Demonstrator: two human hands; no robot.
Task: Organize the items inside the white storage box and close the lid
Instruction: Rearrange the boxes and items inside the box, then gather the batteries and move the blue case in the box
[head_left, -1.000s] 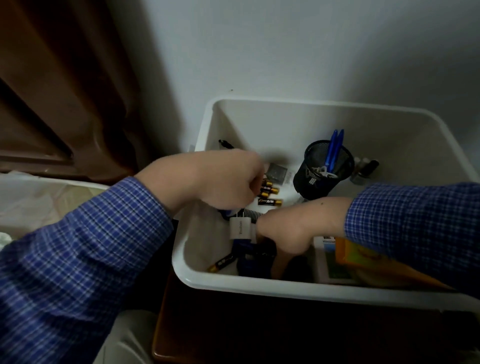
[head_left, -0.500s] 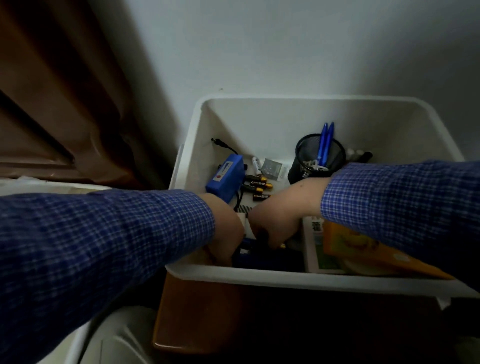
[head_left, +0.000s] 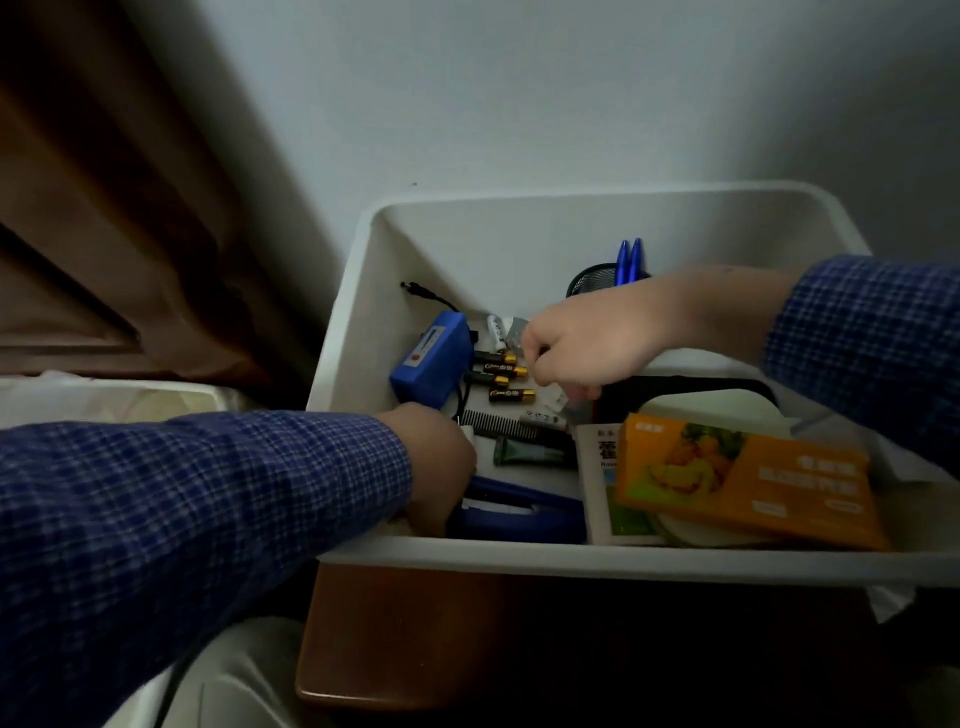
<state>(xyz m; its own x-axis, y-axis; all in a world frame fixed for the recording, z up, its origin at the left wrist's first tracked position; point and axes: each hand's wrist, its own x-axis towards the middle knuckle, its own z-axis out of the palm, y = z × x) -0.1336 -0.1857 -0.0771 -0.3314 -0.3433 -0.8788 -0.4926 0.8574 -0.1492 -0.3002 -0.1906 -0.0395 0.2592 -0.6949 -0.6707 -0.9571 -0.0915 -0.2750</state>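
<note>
- White storage box (head_left: 519, 558) fills centre-right of frame, lid off, sitting on a brown wooden surface (head_left: 395, 639); grey wall behind, brown curtain (head_left: 104, 208) at upper left.
- Left hand (head_left: 441, 467) is down inside the box at its near-left corner, sleeve in blue check. Fingers are hidden below the wrist and box rim, so cannot tell if they grip anything; hand is touching or just beside the dark blue stapler (head_left: 519, 512) lying along the near wall.
- Right hand (head_left: 587, 348) is over the box middle, fingers curled downward, tips close together near a small white item (head_left: 555, 400); whether it actually pinches it, cannot tell.
- Blue battery pack (head_left: 431, 364) lies by the left wall, black cable with plug (head_left: 415, 288) running toward the far-left corner.
- Three black-and-gold batteries (head_left: 506, 370) lie side by side just right of the pack, just left of the right hand.
- Black comb (head_left: 498, 427) and a dark green tube (head_left: 530, 453) lie between the batteries and the stapler.
- Black mesh pen cup (head_left: 592, 278) with two blue pens (head_left: 628, 260) stands at the far wall, partly behind the right forearm.
- Orange packet (head_left: 743, 483) lies tilted at lower right, on top of a white booklet (head_left: 597, 483) and a round white item.
</note>
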